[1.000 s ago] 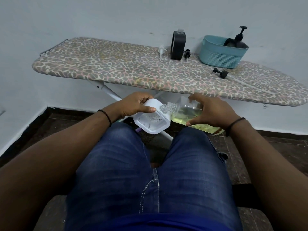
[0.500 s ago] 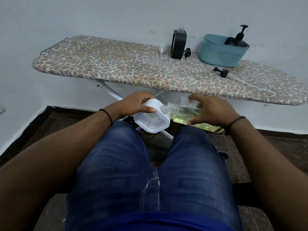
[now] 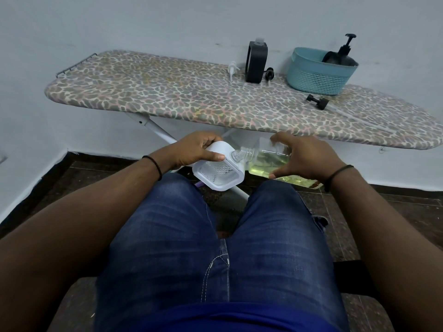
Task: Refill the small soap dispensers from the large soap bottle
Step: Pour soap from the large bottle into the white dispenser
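Over my knees, my left hand [image 3: 191, 149] grips a white square bottle [image 3: 215, 176], tilted so its ribbed base faces me. My right hand [image 3: 309, 159] grips a clear bottle [image 3: 263, 159] lying nearly level, with yellow-green liquid pooled along its lower side. The clear bottle's open threaded neck points left and meets the white bottle's far end. Where the two join is hidden behind the white bottle. A black dispenser bottle [image 3: 256, 62] without its pump stands on the ironing board [image 3: 167, 97].
A white pump [image 3: 232, 69] and a black pump [image 3: 269, 74] flank the black bottle. A teal basket [image 3: 316, 77] at the board's right holds a black pump bottle [image 3: 342, 53]. Another black pump head [image 3: 317, 101] lies nearby. The board's metal legs stand just beyond my hands.
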